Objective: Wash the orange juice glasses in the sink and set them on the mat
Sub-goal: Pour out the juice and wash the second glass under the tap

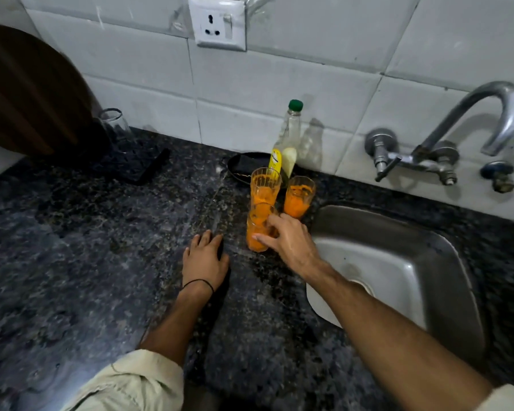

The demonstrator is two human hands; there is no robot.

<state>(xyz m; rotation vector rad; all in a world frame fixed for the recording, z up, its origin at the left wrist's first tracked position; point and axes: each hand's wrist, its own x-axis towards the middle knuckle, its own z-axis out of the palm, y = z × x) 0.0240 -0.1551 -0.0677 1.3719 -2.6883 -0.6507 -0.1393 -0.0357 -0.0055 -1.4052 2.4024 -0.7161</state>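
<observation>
Three ribbed glasses smeared with orange juice stand on the dark granite counter just left of the steel sink [445,262]. My right hand [288,238] is wrapped around the nearest glass [257,229]. Behind it stand a taller glass [264,185] and another glass [298,197]. My left hand [204,259] lies flat on the counter, fingers apart, holding nothing. A dark mat [143,164] lies at the back left with a clear upturned glass [113,126] on it.
A clear bottle [287,146] with a green cap stands by the tiled wall, beside a small dark dish [244,167]. A curved metal tap [469,129] sticks out of the wall above the sink. A round wooden board [30,90] leans at the far left. A wall socket [217,25] sits above.
</observation>
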